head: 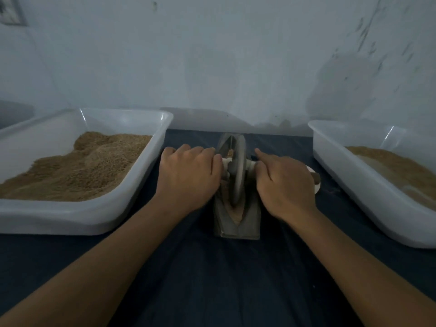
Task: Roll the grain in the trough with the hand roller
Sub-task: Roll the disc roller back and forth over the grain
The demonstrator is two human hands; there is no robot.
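Note:
A narrow grey metal trough point(251, 224) lies lengthwise on the dark cloth in the middle. Ground tan grain point(236, 214) shows in its groove near the front end. The hand roller's grey disc wheel point(237, 169) stands upright in the groove, blurred. My left hand point(188, 175) grips the pale axle handle on the wheel's left side. My right hand point(286, 182) grips the handle on the right side, its forefinger stretched forward. The handles are mostly hidden under my fingers.
A white plastic tub point(132, 208) heaped with tan grain stands at the left. A second white tub point(349, 185) with grain stands at the right. A small white object point(316, 182) peeks out behind my right hand. A pale wall rises close behind.

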